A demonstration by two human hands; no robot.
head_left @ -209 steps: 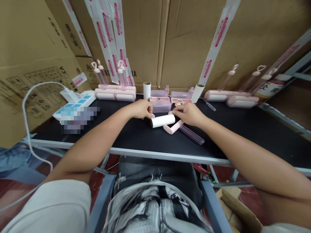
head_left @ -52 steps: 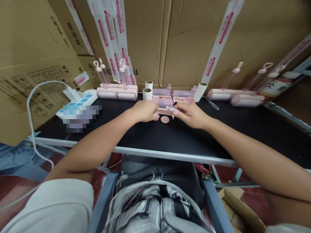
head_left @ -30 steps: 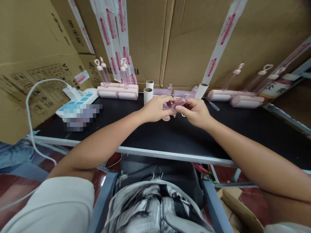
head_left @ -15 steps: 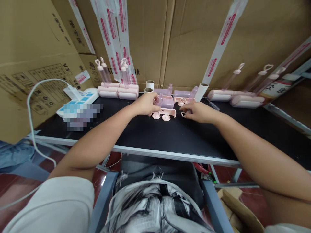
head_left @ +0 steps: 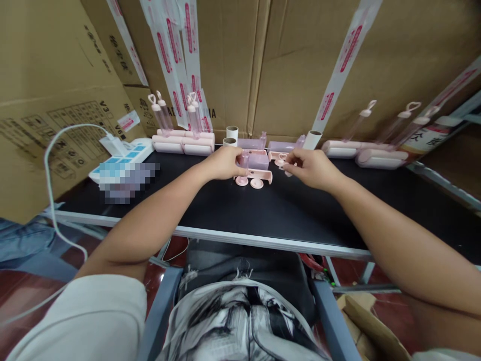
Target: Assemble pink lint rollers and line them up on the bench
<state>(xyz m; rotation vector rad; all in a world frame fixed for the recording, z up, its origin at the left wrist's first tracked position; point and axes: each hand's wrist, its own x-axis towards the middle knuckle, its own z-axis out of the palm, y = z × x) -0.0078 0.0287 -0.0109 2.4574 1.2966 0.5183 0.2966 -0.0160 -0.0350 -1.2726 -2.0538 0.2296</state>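
Observation:
My left hand (head_left: 222,163) is closed on a clear pink tube (head_left: 244,161) that stands upright on a pink roller frame (head_left: 254,176) lying on the black table (head_left: 263,210). My right hand (head_left: 312,168) is pinched on a small white heart-shaped cap (head_left: 287,165), just right of the frame. Open pink cases (head_left: 259,159) sit right behind both hands.
Finished pink lint rollers (head_left: 184,143) with upright handles line the back left, more finished rollers (head_left: 361,153) at the back right. Cardboard tubes (head_left: 232,133) stand by the cardboard boxes (head_left: 293,60). A white power strip (head_left: 124,153) lies at the left.
The roller frame was set down on the table. My left hand stood the clear tube upright on it. My right hand picked a small cap off the table and lifted it.

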